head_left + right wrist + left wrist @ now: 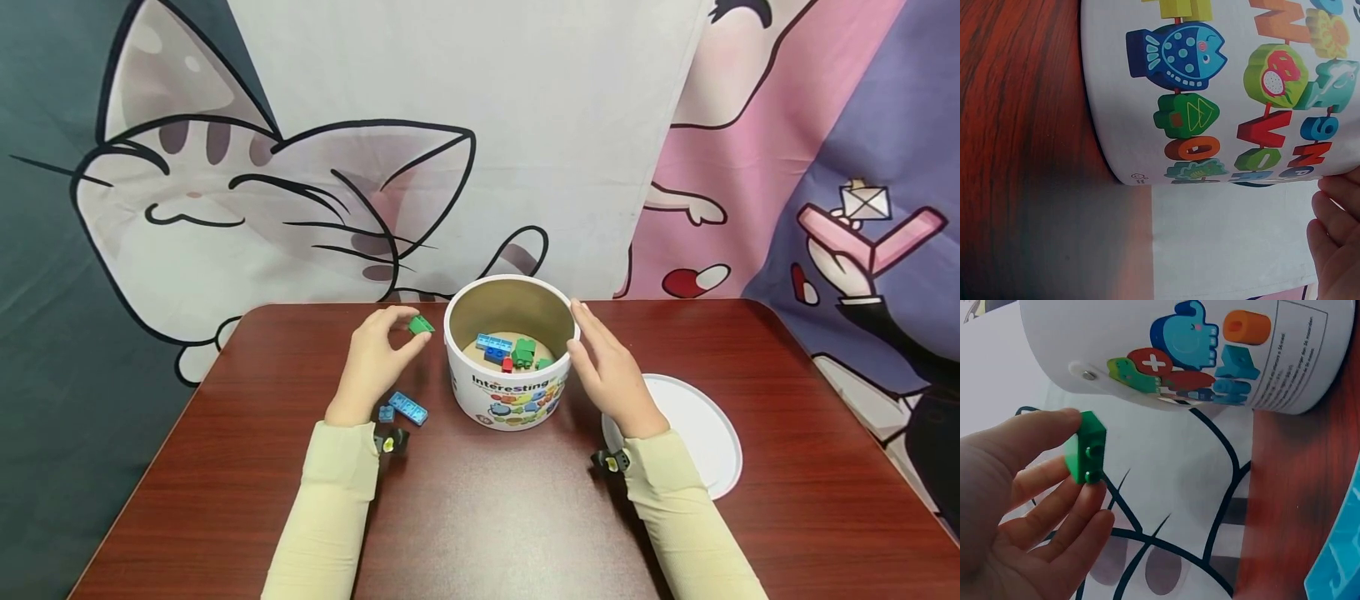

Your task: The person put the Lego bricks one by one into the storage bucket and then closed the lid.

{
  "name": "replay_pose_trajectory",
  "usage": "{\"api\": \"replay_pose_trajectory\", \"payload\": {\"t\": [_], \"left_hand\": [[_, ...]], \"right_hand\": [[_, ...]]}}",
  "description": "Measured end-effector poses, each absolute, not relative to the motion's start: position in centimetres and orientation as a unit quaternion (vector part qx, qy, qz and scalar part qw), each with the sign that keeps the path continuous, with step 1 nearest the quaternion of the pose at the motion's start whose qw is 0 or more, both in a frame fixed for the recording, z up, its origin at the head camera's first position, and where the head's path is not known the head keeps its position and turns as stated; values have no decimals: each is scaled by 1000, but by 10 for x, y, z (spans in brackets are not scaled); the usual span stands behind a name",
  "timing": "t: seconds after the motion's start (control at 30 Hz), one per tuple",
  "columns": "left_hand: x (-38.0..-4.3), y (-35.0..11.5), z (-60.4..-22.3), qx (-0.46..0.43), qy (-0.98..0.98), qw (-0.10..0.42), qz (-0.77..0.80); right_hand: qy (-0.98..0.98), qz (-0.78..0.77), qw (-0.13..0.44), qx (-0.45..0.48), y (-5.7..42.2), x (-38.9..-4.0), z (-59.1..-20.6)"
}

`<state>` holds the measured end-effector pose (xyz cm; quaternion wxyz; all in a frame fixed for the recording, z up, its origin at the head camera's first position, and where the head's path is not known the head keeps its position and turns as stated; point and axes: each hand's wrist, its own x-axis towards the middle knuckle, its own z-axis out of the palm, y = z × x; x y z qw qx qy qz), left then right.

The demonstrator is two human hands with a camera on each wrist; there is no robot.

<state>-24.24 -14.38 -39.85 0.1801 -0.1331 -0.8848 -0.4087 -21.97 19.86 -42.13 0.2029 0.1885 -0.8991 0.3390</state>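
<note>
We're seeing the left hand [375,357] pinching a small green studded plastic brick [422,324] between thumb tip and fingertips, just left of the round white bucket [510,408]. The right hand [618,379] is touching the bucket's right side, fingers straight; two blue plastic bricks [408,407] are lying on the desk [480,508].

A play corner, it seems — dark red wood-grain table [510,517] before a wide cartoon-printed cloth backdrop [480,75], small coloured plastic bricks [522,352] in a round white tub [467,392] — home or studio, can't tell
</note>
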Motion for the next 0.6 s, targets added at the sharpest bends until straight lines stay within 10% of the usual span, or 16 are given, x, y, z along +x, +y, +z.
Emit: {"api": "replay_pose_trajectory", "payload": {"t": [0.6], "left_hand": [[-234, -120, -387, -126, -805, 191, -547]], "right_hand": [[-899, 341, 204, 187, 197, -219, -420]]}}
